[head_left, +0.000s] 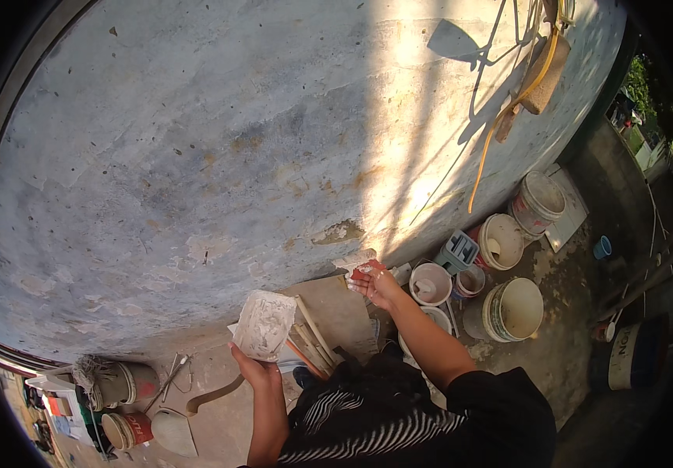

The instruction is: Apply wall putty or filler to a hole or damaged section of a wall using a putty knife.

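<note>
My left hand [257, 374] grips a shallow rectangular pan [280, 299] from below, its inside smeared with whitish plaster. At the foot of the wall, my right hand [379, 287] is closed round the red handle of a putty knife [367, 269]. The pale blade points toward the wall and looks coated with plaster; I cannot tell whether it touches. A weathered blue-grey wall [196, 140] rises in front of me, with stains and flaked spots. Just above the knife is a darker bare patch [339, 232].
Several buckets [513, 308] and a grey-blue container [457, 251] stand along the right. Tools [547, 70] hang on the wall at upper right. Pipes [313, 331] lie near my feet. More buckets [122, 386] and a shovel blade [172, 433] are at lower left.
</note>
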